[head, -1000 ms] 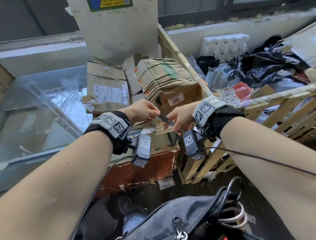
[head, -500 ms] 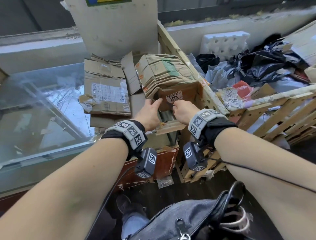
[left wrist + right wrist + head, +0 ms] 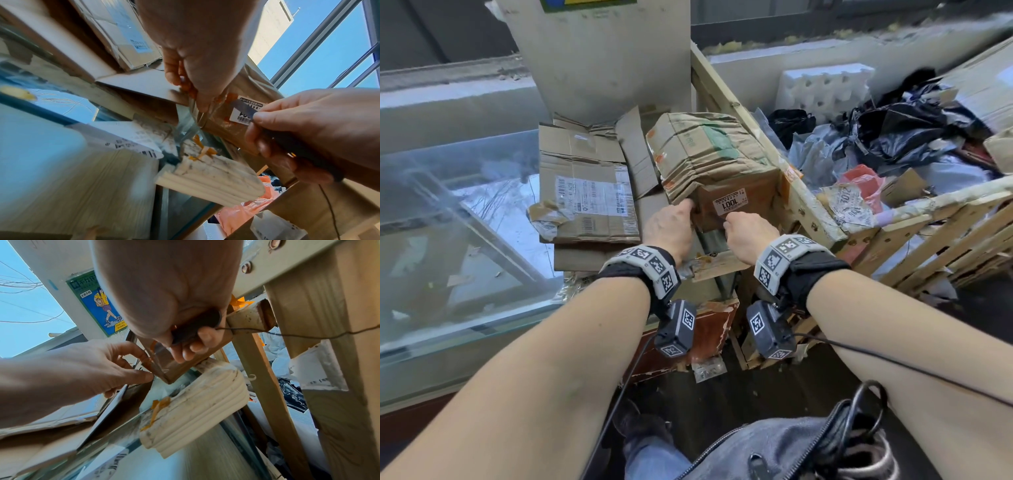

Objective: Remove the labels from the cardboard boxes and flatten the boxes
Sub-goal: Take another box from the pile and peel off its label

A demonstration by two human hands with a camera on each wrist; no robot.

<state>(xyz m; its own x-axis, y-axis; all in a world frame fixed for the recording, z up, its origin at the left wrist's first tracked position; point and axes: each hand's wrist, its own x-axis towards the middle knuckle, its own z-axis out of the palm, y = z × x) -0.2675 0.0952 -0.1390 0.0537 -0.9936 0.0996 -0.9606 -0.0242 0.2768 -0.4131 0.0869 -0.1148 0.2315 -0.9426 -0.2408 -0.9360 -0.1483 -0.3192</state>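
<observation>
A brown cardboard box (image 3: 753,192) with a white "1001" label (image 3: 729,204) lies under a stack of folded cardboard (image 3: 705,150). My left hand (image 3: 671,226) holds the box's near left edge, thumb on the corner (image 3: 148,374). My right hand (image 3: 743,233) grips a dark-handled knife (image 3: 195,326) just below the label. In the left wrist view the knife's blade (image 3: 244,105) lies across the label (image 3: 240,116). The head view hides the blade behind my right hand.
A flattened box with a shipping label (image 3: 589,202) lies left of the stack, beside a glass top (image 3: 448,222). A wooden crate frame (image 3: 808,212) on the right holds plastic bags (image 3: 893,137) and white foam (image 3: 825,89). A white pillar (image 3: 602,51) stands behind.
Both hands were together on the knife near my body a second ago. They have moved forward to the box: the left took its edge, the right brought the blade to the label.
</observation>
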